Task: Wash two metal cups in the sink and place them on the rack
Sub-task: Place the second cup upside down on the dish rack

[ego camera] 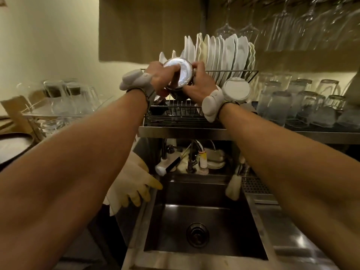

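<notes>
Above the sink (196, 227), we've both hands — left hand (160, 79), right hand (200, 80) — clasped round the metal cup (178, 74), upturned; let's lower it level onto the rack (183, 114).

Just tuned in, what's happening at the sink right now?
A person is reaching up over the sink with both arms, holding a metal cup between the left hand and the right hand. The cup's shiny base faces the camera, and it is held just above the lower tier of the dish rack, below the row of white plates. The sink basin looks empty, with rubber gloves draped over its left edge. A second cup can't be clearly made out.
</notes>
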`<action>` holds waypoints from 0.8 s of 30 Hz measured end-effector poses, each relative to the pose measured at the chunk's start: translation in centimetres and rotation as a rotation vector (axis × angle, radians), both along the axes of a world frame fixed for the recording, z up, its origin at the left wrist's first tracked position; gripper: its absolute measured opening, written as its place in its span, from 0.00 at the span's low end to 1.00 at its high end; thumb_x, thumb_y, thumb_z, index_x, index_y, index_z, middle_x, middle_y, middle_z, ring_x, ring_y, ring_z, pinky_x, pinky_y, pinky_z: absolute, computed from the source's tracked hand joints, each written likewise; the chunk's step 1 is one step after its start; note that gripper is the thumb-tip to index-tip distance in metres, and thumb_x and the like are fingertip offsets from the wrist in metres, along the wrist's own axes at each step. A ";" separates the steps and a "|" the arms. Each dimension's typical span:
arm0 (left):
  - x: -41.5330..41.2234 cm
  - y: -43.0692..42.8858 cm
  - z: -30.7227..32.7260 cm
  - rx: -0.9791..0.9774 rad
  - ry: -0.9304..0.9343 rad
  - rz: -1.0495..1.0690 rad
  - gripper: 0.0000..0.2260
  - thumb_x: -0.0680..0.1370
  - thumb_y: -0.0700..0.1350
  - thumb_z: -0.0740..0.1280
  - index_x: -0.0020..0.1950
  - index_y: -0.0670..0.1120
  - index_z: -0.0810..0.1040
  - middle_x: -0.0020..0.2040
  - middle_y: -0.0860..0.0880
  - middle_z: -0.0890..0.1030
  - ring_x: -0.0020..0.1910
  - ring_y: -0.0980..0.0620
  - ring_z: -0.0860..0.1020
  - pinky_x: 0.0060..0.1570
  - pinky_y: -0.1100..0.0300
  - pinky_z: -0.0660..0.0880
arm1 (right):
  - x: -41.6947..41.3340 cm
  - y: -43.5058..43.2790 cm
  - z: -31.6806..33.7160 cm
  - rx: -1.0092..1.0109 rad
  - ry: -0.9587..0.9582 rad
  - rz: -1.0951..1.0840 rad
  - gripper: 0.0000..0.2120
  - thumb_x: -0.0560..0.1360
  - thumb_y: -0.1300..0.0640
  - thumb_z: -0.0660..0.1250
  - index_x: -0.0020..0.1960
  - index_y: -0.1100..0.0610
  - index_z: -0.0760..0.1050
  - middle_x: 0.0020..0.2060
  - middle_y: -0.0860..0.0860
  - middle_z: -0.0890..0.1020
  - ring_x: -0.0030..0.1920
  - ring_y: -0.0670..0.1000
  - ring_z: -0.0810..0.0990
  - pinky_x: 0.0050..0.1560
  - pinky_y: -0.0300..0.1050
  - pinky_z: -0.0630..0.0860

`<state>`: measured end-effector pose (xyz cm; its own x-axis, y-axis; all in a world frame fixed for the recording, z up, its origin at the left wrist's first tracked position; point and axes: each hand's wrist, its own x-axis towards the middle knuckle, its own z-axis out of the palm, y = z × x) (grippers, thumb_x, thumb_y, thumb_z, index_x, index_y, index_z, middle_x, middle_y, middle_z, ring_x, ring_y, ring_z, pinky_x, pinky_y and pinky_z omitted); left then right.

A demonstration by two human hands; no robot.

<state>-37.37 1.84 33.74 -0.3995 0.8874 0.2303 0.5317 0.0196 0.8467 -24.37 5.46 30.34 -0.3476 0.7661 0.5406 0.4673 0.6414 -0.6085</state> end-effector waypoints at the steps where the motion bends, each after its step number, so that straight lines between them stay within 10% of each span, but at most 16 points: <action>1: -0.4 0.6 -0.3 -0.018 0.011 -0.001 0.17 0.75 0.54 0.66 0.54 0.42 0.77 0.44 0.43 0.80 0.34 0.44 0.81 0.31 0.55 0.81 | -0.1 0.4 -0.2 -0.016 -0.016 -0.002 0.31 0.71 0.52 0.72 0.67 0.59 0.61 0.50 0.50 0.78 0.47 0.48 0.76 0.45 0.35 0.71; 8: -2.8 3.0 -2.8 -0.122 0.406 0.016 0.24 0.68 0.63 0.64 0.47 0.42 0.81 0.46 0.45 0.83 0.41 0.47 0.79 0.41 0.58 0.76 | -0.8 2.7 -1.8 -0.048 -0.284 -0.154 0.29 0.70 0.54 0.68 0.69 0.53 0.65 0.60 0.53 0.78 0.62 0.58 0.74 0.65 0.55 0.65; 12: -3.2 4.4 -3.5 -0.204 0.666 0.174 0.39 0.57 0.73 0.53 0.50 0.47 0.81 0.57 0.41 0.77 0.60 0.39 0.71 0.60 0.44 0.68 | -1.3 3.4 -1.9 -0.060 -0.444 -0.260 0.28 0.69 0.57 0.65 0.68 0.52 0.63 0.63 0.55 0.73 0.68 0.58 0.65 0.66 0.56 0.58; 16: -4.1 5.8 -5.0 -0.205 0.598 0.096 0.36 0.57 0.72 0.60 0.54 0.49 0.81 0.53 0.44 0.81 0.50 0.44 0.79 0.52 0.49 0.77 | -2.3 4.0 -2.1 -0.073 -0.463 -0.273 0.25 0.70 0.48 0.64 0.65 0.52 0.66 0.62 0.53 0.75 0.70 0.57 0.63 0.66 0.59 0.58; 24: -4.9 6.9 -6.0 -0.164 0.666 0.062 0.34 0.65 0.68 0.62 0.69 0.58 0.69 0.68 0.41 0.72 0.70 0.37 0.66 0.69 0.43 0.64 | -2.9 4.1 -2.5 -0.039 -0.486 -0.273 0.29 0.70 0.47 0.62 0.70 0.49 0.63 0.65 0.50 0.74 0.74 0.59 0.59 0.69 0.68 0.52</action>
<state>-42.26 8.70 27.75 -0.2705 0.9117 0.3091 0.9314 0.1666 0.3238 -27.27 9.60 27.80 -0.3355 0.8795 0.3375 0.8461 0.4389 -0.3026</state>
